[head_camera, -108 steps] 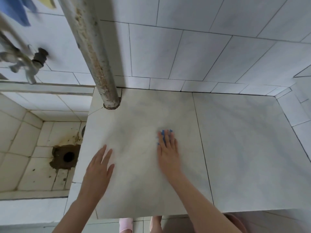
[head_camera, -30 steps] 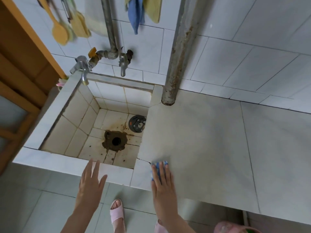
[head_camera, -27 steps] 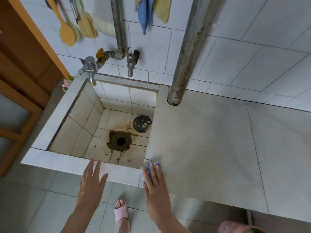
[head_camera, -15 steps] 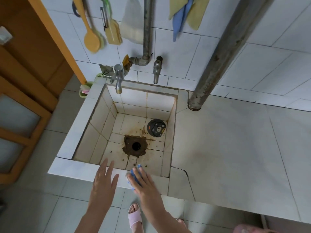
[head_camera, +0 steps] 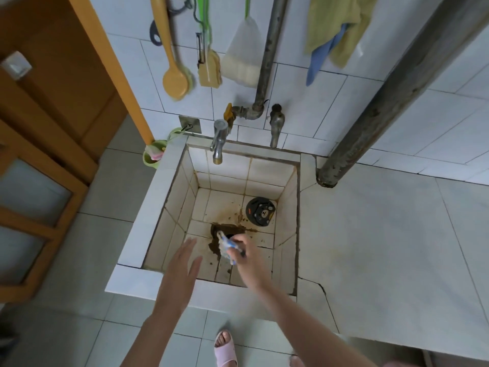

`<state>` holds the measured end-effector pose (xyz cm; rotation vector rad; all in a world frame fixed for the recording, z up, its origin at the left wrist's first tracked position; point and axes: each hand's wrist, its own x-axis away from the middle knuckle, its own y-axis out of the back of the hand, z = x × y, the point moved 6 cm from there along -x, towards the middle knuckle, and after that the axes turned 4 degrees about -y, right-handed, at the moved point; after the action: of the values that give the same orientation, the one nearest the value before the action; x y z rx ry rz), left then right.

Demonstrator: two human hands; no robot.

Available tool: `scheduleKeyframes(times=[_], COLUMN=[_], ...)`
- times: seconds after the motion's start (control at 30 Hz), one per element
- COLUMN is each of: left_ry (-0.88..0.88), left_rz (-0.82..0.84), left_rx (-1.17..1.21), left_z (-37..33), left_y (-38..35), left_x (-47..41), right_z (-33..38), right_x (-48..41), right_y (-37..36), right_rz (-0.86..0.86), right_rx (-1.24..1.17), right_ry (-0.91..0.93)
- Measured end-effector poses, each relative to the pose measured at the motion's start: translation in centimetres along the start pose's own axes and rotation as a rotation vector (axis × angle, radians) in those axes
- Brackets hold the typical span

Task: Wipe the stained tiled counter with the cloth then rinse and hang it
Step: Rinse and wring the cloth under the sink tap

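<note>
My right hand (head_camera: 247,256) is closed on a small blue and white cloth (head_camera: 227,246), held bunched over the tiled sink basin (head_camera: 174,197), just above the stained drain hole (head_camera: 227,234). Beside it, my left hand (head_camera: 182,268) hovers flat over the basin's front left, fingers spread and holding nothing. The pale tiled counter (head_camera: 383,247) stretches to the right of the basin. Two taps (head_camera: 218,144) jut from the back wall over the basin, the second tap (head_camera: 275,125) to the right.
A round black drain cover (head_camera: 260,211) lies in the basin's back right corner. A thick rusty pipe (head_camera: 397,86) slants up from the counter. Brushes (head_camera: 176,75), a mesh bag and green and blue cloths (head_camera: 333,33) hang on the wall. A wooden door (head_camera: 47,128) stands left.
My right hand slid the cloth off the counter's left edge, gathered it up and lifted it over the basin. My left hand moved along, from the front rim to over the basin.
</note>
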<state>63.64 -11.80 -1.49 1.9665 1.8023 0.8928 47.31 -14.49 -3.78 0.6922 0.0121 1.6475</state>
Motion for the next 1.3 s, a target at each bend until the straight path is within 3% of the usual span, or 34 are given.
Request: scheduleKeyframes(times=[0.1, 0.17, 0.3, 0.4, 0.53, 0.6, 0.77, 1.03, 1.3], left_ry=[0.160, 0.176, 0.162, 0.123, 0.189, 0.250, 0.322, 0.299, 0.356], left_rz=[0.000, 0.045, 0.087, 0.075, 0.068, 0.049, -0.097, -0.067, -0.011], left_rx=[0.410, 0.517, 0.559, 0.458, 0.501, 0.555, 0.664, 0.781, 0.908], left_z=[-1.6, -2.7, -4.2, -4.2, -3.0, -2.6, -2.1, -3.8, -3.1], left_y=[0.9, 0.9, 0.7, 0.7, 0.2, 0.0, 1.1, 1.9, 2.5], left_x=[-2.4, -4.0, -6.9, -8.7, -10.1, -10.5, -12.7, -15.0, -16.1], right_z=[1.5, 2.7, 4.2, 4.5, 4.6, 5.0, 11.5, 19.0, 20.8], right_x=[-1.6, -2.3, -3.9, -5.1, -6.2, -6.7, -7.5, -8.5, -8.8], right_y=[1.2, 1.7, 2.6, 3.2, 4.0, 5.2, 9.3, 9.9, 10.1], right_rz=[-0.021, -0.020, -0.041, -0.008, 0.013, -0.068, -0.198, -0.154, -0.256], right_rx=[-0.271, -0.332, -0.286, -0.263, -0.260, -0.205, -0.137, -0.098, 0.145], right_ry=[-0.095, -0.106, -0.065, -0.067, -0.102, -0.088, 0.155, 0.346, 0.299])
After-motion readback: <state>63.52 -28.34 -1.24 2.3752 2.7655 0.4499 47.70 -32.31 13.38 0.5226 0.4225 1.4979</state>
